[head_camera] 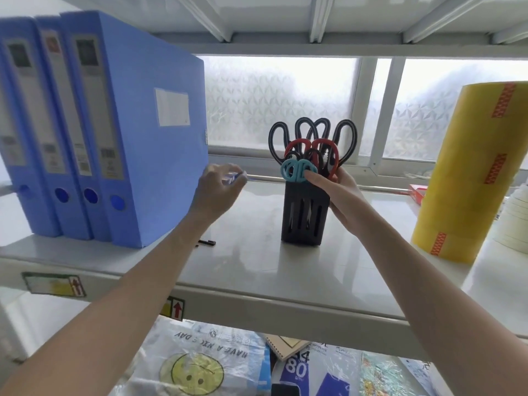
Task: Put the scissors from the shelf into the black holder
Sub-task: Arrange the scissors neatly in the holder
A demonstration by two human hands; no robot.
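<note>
The black holder (303, 215) stands upright on the white shelf (251, 270), with several scissors in it, handles up: black-handled ones (311, 130), a red-handled pair (323, 145) and a small teal-handled pair (297, 170). My right hand (338, 185) wraps the holder's upper right side, one finger touching the teal handles. Left of the holder, my left hand (218, 185) is blurred and curled around a small blue-handled item (235, 176); what it is I cannot tell.
Blue file boxes (114, 132) stand at the left of the shelf. A tall yellow tape stack (468, 172) stands at the right, with white tape rolls (514, 221) beside it. A small black piece (207, 242) lies on the shelf. Bags and paper packs fill the shelf below.
</note>
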